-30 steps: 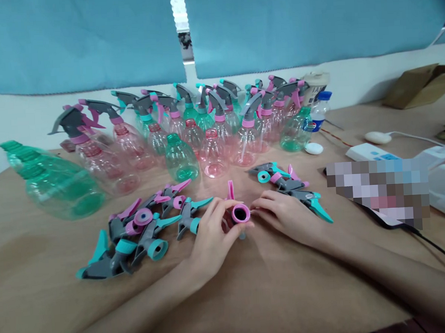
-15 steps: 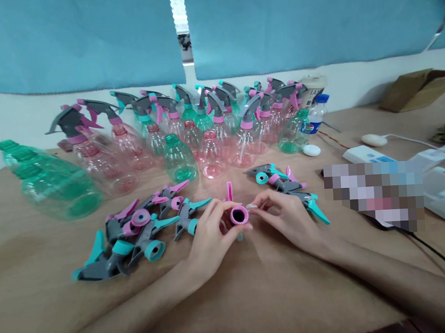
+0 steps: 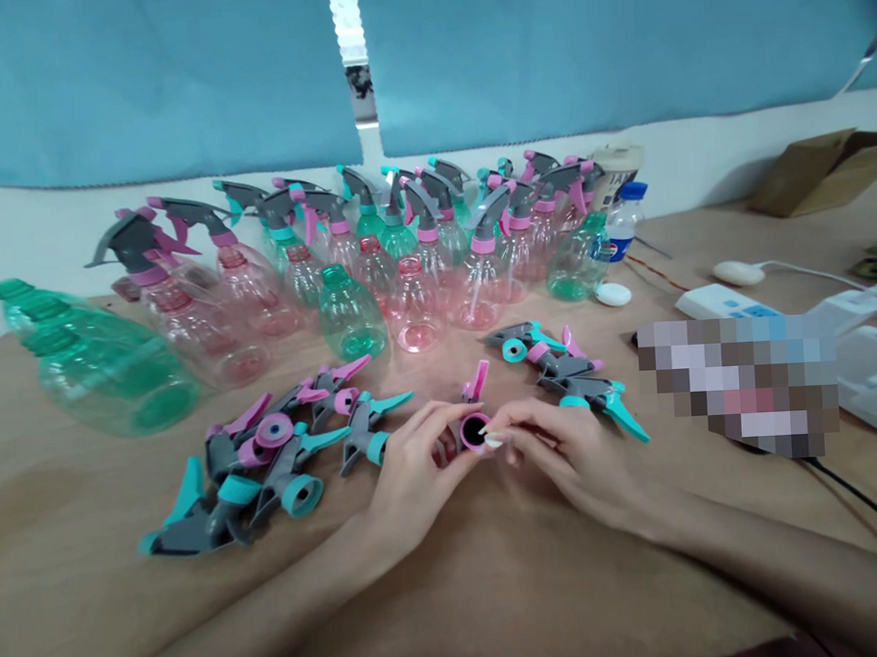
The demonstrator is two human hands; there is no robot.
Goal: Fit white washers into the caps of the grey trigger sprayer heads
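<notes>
In the head view, my left hand (image 3: 414,467) grips a pink-and-grey trigger sprayer head (image 3: 476,430). Its round pink collar faces me, dark inside, and the pink trigger sticks up behind. Between the thumb and fingers of my right hand (image 3: 573,454) is a small white disc-like piece (image 3: 493,440), at the right edge of the collar. Whether it touches the collar I cannot tell. To the left lies a pile of loose sprayer heads (image 3: 276,455) in grey with pink or teal parts. A smaller group of sprayer heads (image 3: 573,370) lies beyond my right hand.
Several pink and green bottles (image 3: 417,305) stand behind, many fitted with sprayers. Green bottles (image 3: 110,375) are at the far left. On the right are a blurred-out object (image 3: 740,386), a white power strip (image 3: 731,305), cables, a blue-capped bottle (image 3: 626,223) and a cardboard box (image 3: 823,173).
My right hand has moved left and slightly down, bringing the white piece to the collar's edge. The sprayer head has turned a little, with its trigger now leaning right.
</notes>
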